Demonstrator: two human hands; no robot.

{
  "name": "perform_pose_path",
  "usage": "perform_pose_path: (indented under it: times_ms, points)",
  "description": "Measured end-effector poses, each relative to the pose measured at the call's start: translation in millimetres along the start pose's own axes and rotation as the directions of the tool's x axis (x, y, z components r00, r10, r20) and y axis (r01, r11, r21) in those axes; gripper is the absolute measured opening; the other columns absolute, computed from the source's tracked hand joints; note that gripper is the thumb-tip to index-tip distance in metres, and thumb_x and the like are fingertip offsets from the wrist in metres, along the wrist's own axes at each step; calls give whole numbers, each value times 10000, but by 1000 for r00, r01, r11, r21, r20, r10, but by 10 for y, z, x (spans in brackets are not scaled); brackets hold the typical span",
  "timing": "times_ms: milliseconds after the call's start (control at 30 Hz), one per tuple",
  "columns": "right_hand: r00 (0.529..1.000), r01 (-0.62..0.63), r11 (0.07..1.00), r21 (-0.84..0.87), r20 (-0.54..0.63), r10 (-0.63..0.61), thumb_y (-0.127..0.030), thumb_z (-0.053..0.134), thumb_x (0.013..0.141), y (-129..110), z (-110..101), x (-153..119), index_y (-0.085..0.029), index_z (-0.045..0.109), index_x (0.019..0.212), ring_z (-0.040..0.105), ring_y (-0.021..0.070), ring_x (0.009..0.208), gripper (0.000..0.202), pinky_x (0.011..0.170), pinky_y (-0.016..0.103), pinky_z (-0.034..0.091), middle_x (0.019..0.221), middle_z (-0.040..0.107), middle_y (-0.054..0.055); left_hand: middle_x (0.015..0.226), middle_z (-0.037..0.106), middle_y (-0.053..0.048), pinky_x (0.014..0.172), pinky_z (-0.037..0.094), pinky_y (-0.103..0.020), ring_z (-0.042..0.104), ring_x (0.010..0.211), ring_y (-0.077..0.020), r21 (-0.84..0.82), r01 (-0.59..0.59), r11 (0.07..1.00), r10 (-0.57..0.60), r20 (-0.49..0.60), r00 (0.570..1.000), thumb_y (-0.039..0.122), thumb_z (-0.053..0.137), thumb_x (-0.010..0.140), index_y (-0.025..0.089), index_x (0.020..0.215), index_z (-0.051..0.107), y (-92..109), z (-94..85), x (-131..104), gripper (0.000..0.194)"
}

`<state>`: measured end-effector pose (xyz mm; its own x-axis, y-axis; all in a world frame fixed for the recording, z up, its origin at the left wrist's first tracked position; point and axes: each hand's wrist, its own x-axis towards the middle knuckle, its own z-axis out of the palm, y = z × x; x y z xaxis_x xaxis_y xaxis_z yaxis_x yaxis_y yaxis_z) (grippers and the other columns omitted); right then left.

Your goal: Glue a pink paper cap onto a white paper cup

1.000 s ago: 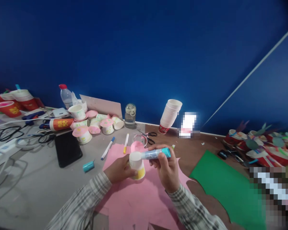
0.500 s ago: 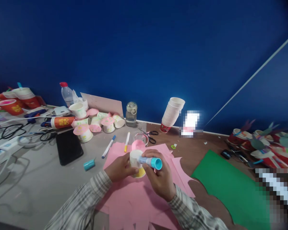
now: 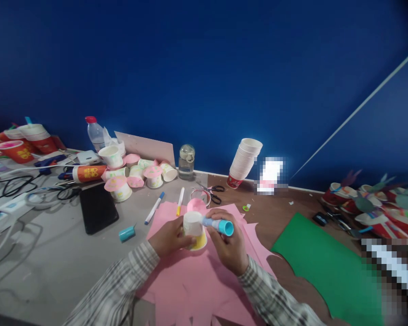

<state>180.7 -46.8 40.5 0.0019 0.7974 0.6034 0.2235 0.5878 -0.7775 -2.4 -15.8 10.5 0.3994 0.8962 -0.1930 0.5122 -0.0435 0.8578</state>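
Above the pink paper (image 3: 204,285), a small paper cup (image 3: 194,229) is gripped by the left hand (image 3: 170,237) while a glue stick (image 3: 218,225), clasped in the right hand (image 3: 228,246), is pressed to its base, gluing seemingly underway, nothing attached yet

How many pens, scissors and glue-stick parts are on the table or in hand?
Marker pens: 2, blue-capped pen and yellow-capped pen
Scissors: 1, scissors
Glue stick: 1, in right hand
Loose teal cap: 1
Total: 5
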Motion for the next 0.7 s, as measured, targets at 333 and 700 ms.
perform_pose_path:
  times_ms: [333, 700]
  points:
    - [953, -265, 899, 349, -49, 300, -279, 626, 719, 163, 2, 69, -211, 569, 826, 536, 119, 537, 139, 521, 257, 466, 807, 654, 18, 718, 566, 49, 536, 409, -248, 514, 627, -144, -82, -68, 994, 71, 35, 997, 304, 639, 599, 215, 947, 505, -25, 3, -26, 384]
    - [794, -483, 442, 756, 165, 585, -328, 745, 590, 237, 60, 120, -209, 592, 778, 340, 18, 360, 270, 384, 169, 357, 697, 637, -31, 878, 617, 19, 701, 443, -288, 552, 794, -192, -93, -143, 985, 148, 57, 987, 289, 664, 575, 212, 940, 528, 68, -4, -67, 398]
